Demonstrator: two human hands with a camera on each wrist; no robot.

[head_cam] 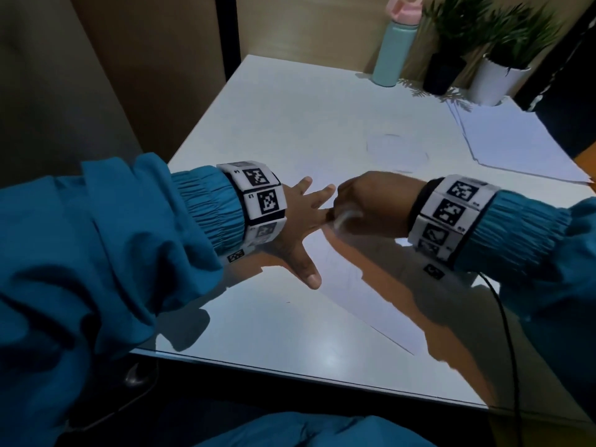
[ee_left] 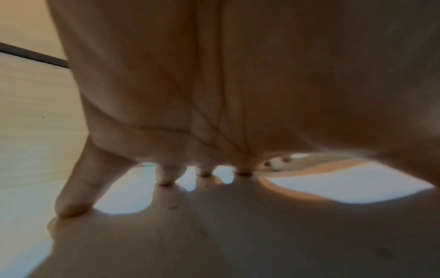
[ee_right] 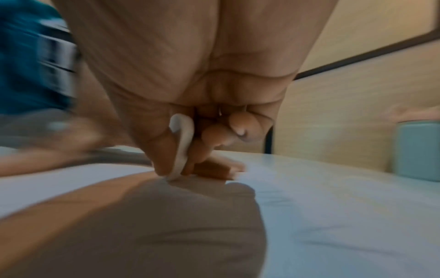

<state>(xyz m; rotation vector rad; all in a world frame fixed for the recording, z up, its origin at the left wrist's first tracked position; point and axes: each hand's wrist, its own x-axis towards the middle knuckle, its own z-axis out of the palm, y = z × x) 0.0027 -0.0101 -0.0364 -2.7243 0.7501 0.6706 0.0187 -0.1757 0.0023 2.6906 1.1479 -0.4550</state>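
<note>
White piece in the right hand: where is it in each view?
Head: white piece centre, pinched by right hand, beside left hand fingertips.
Left wrist: low, right of centre, beyond the fingers.
Right wrist: centre, between thumb and fingers.
Landmark: teal bottle, head and right wrist views.

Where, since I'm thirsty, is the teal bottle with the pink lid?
In the head view the teal bottle stands upright at the far edge of the white table, toward the right, just left of the plant in the black pot.
</note>
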